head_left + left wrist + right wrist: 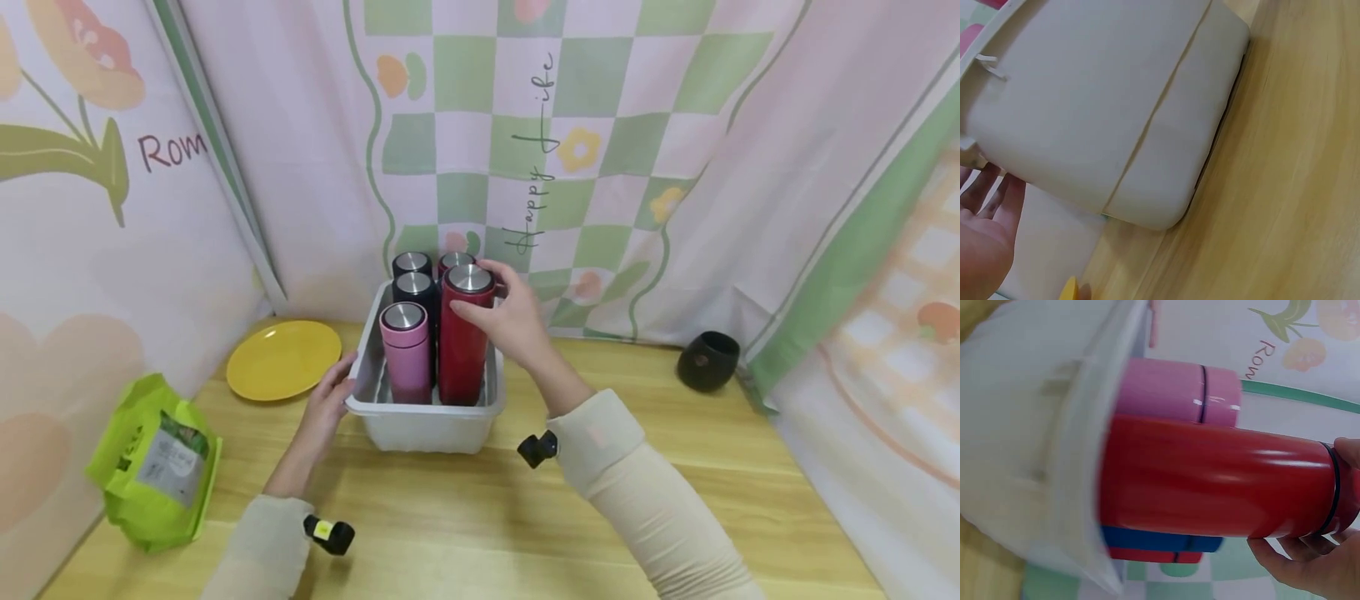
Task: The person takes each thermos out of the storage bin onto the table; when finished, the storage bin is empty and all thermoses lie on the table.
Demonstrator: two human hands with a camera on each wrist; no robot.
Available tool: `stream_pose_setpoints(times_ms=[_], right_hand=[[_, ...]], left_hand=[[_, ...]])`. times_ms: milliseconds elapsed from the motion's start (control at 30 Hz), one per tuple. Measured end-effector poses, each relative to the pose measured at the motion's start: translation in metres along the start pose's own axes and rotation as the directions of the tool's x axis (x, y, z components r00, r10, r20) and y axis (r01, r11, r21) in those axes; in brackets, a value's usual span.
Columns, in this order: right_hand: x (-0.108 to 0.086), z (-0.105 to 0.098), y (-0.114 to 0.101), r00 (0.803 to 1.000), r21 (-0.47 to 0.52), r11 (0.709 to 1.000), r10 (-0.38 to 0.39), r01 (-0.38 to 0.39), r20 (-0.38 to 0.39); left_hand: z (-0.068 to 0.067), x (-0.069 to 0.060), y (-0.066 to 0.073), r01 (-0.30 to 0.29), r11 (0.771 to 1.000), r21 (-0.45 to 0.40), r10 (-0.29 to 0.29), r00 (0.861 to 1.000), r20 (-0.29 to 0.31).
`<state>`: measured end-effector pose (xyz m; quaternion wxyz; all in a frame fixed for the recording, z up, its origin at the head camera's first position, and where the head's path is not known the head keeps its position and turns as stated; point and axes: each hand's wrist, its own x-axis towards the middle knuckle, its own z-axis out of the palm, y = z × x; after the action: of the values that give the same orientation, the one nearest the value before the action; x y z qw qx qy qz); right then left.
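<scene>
Evidently, the tall red flask (463, 350) stands long axis upright in the bin (427, 429), right hand (517, 321) pinching its top; left hand (326, 402), loosely spread, touches the far-side rim.

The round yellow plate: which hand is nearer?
Left: the left hand is just right of the plate, touching the white tub; the right hand, gripping the tall red bottle, is farther right.
</scene>
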<state>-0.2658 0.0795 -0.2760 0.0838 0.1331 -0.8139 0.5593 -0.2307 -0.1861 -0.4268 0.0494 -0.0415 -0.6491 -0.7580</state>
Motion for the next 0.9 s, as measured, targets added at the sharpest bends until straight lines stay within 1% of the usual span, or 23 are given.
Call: stream_pose_setpoints(times_ms=[100,300,467,567,733,833,900], right_hand=[[0.001,-0.009,-0.010,0.999,0.017,1.000,-0.024,0.025,-0.035],[0.000,-0.032,-0.030,0.991,0.093,0.993,-0.067,0.078,-0.115],[0.000,-0.057,-0.045,0.983,0.090,0.990,-0.094,0.109,-0.155],[-0.002,-0.074,-0.052,0.981,0.057,0.993,-0.094,0.105,-0.172],[-0.005,-0.098,-0.055,0.976,0.010,0.996,-0.085,0.088,-0.201],[-0.005,-0.111,-0.049,0.975,0.006,0.998,-0.068,0.070,-0.212],[-0.005,-0.121,-0.042,0.974,-0.004,0.999,-0.040,0.040,-0.221]], left_hand=[[0.001,0.000,0.000,0.002,1.000,-0.006,-0.002,1.000,-0.009],[0.001,-0.001,0.000,0.005,1.000,-0.010,-0.005,1.000,-0.015],[0.002,-0.001,0.001,0.013,1.000,0.005,-0.013,1.000,-0.009],[0.002,-0.002,0.002,0.017,1.000,0.010,-0.017,1.000,-0.008],[0.001,-0.003,0.002,0.016,1.000,0.021,-0.016,1.000,-0.003],[0.001,-0.004,0.002,0.014,1.000,0.020,-0.014,1.000,-0.003],[0.001,-0.005,0.002,0.012,1.000,0.023,-0.012,1.000,-0.004]])
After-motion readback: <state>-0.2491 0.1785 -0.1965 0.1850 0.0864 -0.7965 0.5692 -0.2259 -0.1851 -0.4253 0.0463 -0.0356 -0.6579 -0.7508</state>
